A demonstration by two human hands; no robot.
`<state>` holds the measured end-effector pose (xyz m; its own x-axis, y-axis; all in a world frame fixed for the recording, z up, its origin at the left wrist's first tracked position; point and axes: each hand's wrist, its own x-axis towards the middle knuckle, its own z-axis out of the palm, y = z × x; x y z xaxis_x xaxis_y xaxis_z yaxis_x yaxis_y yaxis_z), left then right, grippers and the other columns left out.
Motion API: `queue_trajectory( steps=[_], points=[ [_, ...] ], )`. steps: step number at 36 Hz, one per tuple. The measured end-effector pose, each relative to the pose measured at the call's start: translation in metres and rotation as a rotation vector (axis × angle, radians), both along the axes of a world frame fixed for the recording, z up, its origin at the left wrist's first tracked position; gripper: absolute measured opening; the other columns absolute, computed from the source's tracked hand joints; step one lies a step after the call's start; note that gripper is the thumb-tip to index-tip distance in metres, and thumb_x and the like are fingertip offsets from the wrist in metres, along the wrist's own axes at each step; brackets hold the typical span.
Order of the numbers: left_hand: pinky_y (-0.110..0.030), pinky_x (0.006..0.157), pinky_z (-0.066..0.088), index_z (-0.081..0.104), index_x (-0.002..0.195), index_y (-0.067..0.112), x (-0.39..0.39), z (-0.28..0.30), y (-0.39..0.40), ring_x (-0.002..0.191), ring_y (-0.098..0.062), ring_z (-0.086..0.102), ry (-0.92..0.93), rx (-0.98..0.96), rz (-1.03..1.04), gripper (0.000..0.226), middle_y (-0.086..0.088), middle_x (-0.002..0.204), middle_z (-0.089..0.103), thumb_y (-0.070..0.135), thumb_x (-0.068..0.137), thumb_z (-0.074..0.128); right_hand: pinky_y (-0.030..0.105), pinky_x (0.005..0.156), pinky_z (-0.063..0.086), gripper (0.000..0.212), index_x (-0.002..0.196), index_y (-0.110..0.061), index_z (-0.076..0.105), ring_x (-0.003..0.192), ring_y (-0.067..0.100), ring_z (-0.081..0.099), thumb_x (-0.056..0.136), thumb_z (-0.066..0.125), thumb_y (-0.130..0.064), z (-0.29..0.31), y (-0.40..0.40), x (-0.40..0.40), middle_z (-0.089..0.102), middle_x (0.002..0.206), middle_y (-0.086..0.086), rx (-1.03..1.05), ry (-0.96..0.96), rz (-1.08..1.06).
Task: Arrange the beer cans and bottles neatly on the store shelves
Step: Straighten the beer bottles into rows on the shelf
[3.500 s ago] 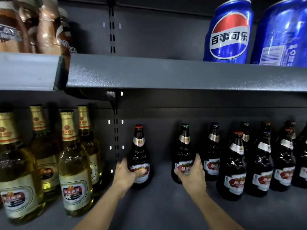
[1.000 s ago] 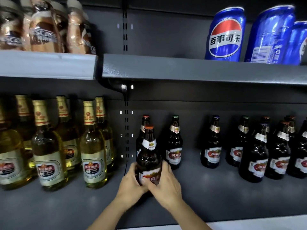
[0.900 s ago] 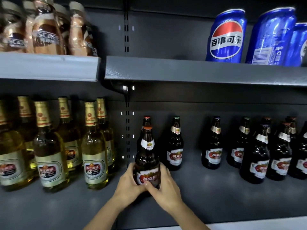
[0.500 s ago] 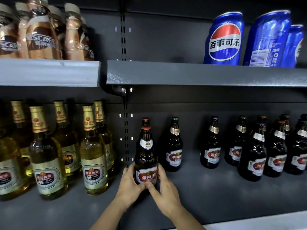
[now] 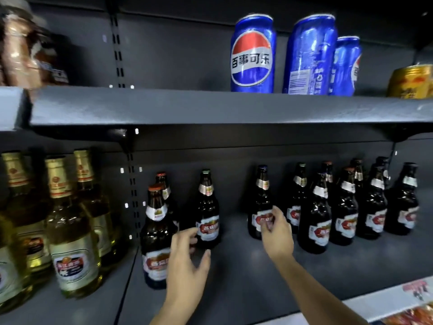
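Dark brown beer bottles stand on the lower grey shelf (image 5: 234, 285). A red-capped bottle (image 5: 156, 242) stands at the front left of the row, with another red-capped one (image 5: 164, 184) right behind it. My left hand (image 5: 187, 263) is spread open just right of the front bottle, its fingertips close to the label of a green-capped bottle (image 5: 207, 212). My right hand (image 5: 277, 233) reaches a blue-capped bottle (image 5: 262, 202); its loosely curled fingers lie at the label without a clear grip. Several more dark bottles (image 5: 346, 207) crowd the right end.
Pale gold-foiled beer bottles (image 5: 70, 231) fill the neighbouring shelf bay on the left. Blue Pepsi cans (image 5: 252, 55) and a yellow can (image 5: 410, 82) stand on the upper shelf (image 5: 210, 109), with brown coffee bottles (image 5: 21, 50) at upper left. A white price strip (image 5: 386, 299) edges the shelf front.
Both hands have let go of the front red-capped bottle, which now stands alone. The left hand moved toward the green-capped bottle, the right hand to the blue-capped one. The view shifted right.
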<state>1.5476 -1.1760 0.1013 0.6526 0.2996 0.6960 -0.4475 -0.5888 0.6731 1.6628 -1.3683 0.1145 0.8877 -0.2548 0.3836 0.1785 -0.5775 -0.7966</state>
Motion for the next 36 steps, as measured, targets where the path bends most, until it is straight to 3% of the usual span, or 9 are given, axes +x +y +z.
queue_trajectory(
  steps=[2, 5, 9, 13, 17, 20, 24, 32, 36],
  points=[
    [-0.024, 0.095, 0.045, 0.045, 0.119, 0.036, 0.024, -0.006, -0.011, 0.106, -0.001, 0.051, 0.133, -0.104, -0.016, 0.062, 0.009, 0.121, 0.046, 0.002, 0.077, 0.075, 0.040, 0.101, 0.041, 0.062, 0.150, -0.013, 0.029, 0.133, 0.028, 0.041, 0.096, 0.056, -0.026, -0.001, -0.016, 0.017, 0.047, 0.144, 0.007, -0.052, 0.049, 0.064],
    [-0.035, 0.107, 0.038, 0.036, 0.142, 0.017, 0.057, -0.015, -0.021, 0.121, -0.014, 0.045, 0.308, -0.299, 0.045, 0.077, -0.004, 0.138, 0.043, 0.007, 0.077, 0.076, 0.042, 0.103, 0.042, 0.072, 0.151, -0.014, 0.025, 0.131, 0.028, 0.045, 0.091, 0.062, -0.030, -0.009, -0.026, 0.042, 0.048, 0.144, 0.007, -0.038, 0.093, 0.165],
    [-0.033, 0.114, 0.025, 0.021, 0.150, 0.010, 0.087, -0.018, -0.029, 0.139, -0.024, 0.031, 0.351, -0.457, 0.139, 0.096, -0.013, 0.152, 0.031, 0.008, 0.075, 0.079, 0.039, 0.100, 0.044, 0.088, 0.154, -0.014, 0.011, 0.125, 0.027, 0.052, 0.089, 0.067, -0.029, -0.021, -0.026, 0.065, 0.052, 0.139, 0.009, 0.056, 0.161, 0.252],
    [-0.031, 0.108, 0.029, 0.015, 0.152, 0.012, 0.099, -0.018, -0.033, 0.138, -0.025, 0.033, 0.409, -0.424, 0.200, 0.105, -0.011, 0.151, 0.033, 0.016, 0.072, 0.082, 0.040, 0.098, 0.045, 0.100, 0.155, -0.020, 0.006, 0.122, 0.024, 0.056, 0.082, 0.074, -0.031, -0.036, -0.026, 0.077, 0.061, 0.127, 0.001, 0.165, 0.202, 0.308],
    [-0.033, 0.102, 0.040, 0.019, 0.152, 0.019, 0.109, -0.026, -0.029, 0.127, -0.023, 0.048, 0.444, -0.365, 0.209, 0.106, -0.004, 0.140, 0.049, 0.023, 0.069, 0.085, 0.037, 0.090, 0.049, 0.093, 0.152, -0.024, 0.019, 0.112, 0.021, 0.061, 0.080, 0.076, -0.034, -0.044, -0.023, 0.082, 0.064, 0.120, -0.002, 0.127, 0.194, 0.247],
    [-0.036, 0.095, 0.048, 0.035, 0.144, 0.019, 0.115, -0.032, -0.022, 0.113, -0.021, 0.058, 0.456, -0.314, 0.259, 0.090, -0.001, 0.124, 0.062, 0.022, 0.069, 0.084, 0.033, 0.083, 0.050, 0.079, 0.147, -0.022, 0.033, 0.106, 0.022, 0.064, 0.081, 0.076, -0.030, -0.041, -0.023, 0.079, 0.067, 0.115, -0.001, 0.086, 0.158, 0.167],
    [-0.031, 0.080, 0.048, 0.049, 0.129, 0.018, 0.116, -0.030, -0.017, 0.098, -0.021, 0.063, 0.475, -0.271, 0.306, 0.071, 0.001, 0.105, 0.068, 0.022, 0.068, 0.084, 0.029, 0.078, 0.044, 0.079, 0.146, -0.023, 0.034, 0.105, 0.023, 0.064, 0.081, 0.076, -0.032, -0.036, -0.018, 0.069, 0.069, 0.109, -0.003, 0.035, 0.141, 0.168],
    [-0.032, 0.082, 0.048, 0.050, 0.129, 0.016, 0.116, -0.031, -0.016, 0.098, -0.023, 0.063, 0.448, -0.251, 0.297, 0.070, -0.002, 0.105, 0.067, 0.017, 0.068, 0.085, 0.025, 0.076, 0.044, 0.070, 0.138, -0.025, 0.041, 0.100, 0.016, 0.064, 0.078, 0.078, -0.030, -0.036, 0.002, 0.063, 0.066, 0.101, -0.009, 0.001, 0.142, 0.200],
    [-0.035, 0.087, 0.049, 0.047, 0.132, 0.014, 0.116, -0.032, -0.017, 0.101, -0.024, 0.062, 0.440, -0.266, 0.282, 0.075, -0.004, 0.110, 0.066, 0.016, 0.067, 0.085, 0.035, 0.085, 0.052, 0.076, 0.142, -0.023, 0.036, 0.104, 0.015, 0.063, 0.079, 0.077, -0.032, -0.038, 0.003, 0.064, 0.065, 0.116, -0.006, -0.024, 0.115, 0.218]
  ],
)
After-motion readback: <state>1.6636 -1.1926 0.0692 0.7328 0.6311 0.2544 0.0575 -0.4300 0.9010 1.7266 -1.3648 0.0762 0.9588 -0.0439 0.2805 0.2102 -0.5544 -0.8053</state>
